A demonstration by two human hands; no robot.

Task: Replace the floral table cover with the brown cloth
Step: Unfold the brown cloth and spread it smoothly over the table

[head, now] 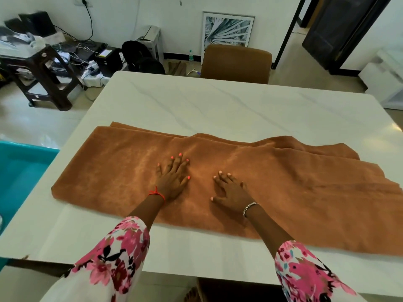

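one table (pixel 218 101), white marbled top, filling the middle of the room.

one brown cloth (pixel 283 192), lying on the 6 o'clock half of the table, spread from near the 9 o'clock edge across to the 3 o'clock side and out of view; folded in layers, at least three edges showing stepped along its far side, wavy toward 3 o'clock.

one teal tub (pixel 21 171), on the floor at 9 o'clock, just beside the table.

one brown chair (pixel 236 62), at 12 o'clock, its back against the far table edge.

one dark stool (pixel 43 77), at 10 o'clock, well apart from the table, papers and cables around it.

one framed picture (pixel 227 29), leaf print, leaning on the wall behind the chair.

one black bag (pixel 139 57), on the floor at 11 o'clock.

two floral sleeves (pixel 113 253), pink on white, at 6 o'clock.

two hands, both flat on the cloth near its middle, apart from each other: left hand (pixel 172 177), fingers straight and spread, palm down, holding nothing; right hand (pixel 232 192), fingers spread, palm down, holding nothing.

one water bottle (pixel 191 57), on the floor left of the chair.

two wrist items: one red thread (pixel 157 194) on the left wrist, one silver bracelet (pixel 250 207) on the right.
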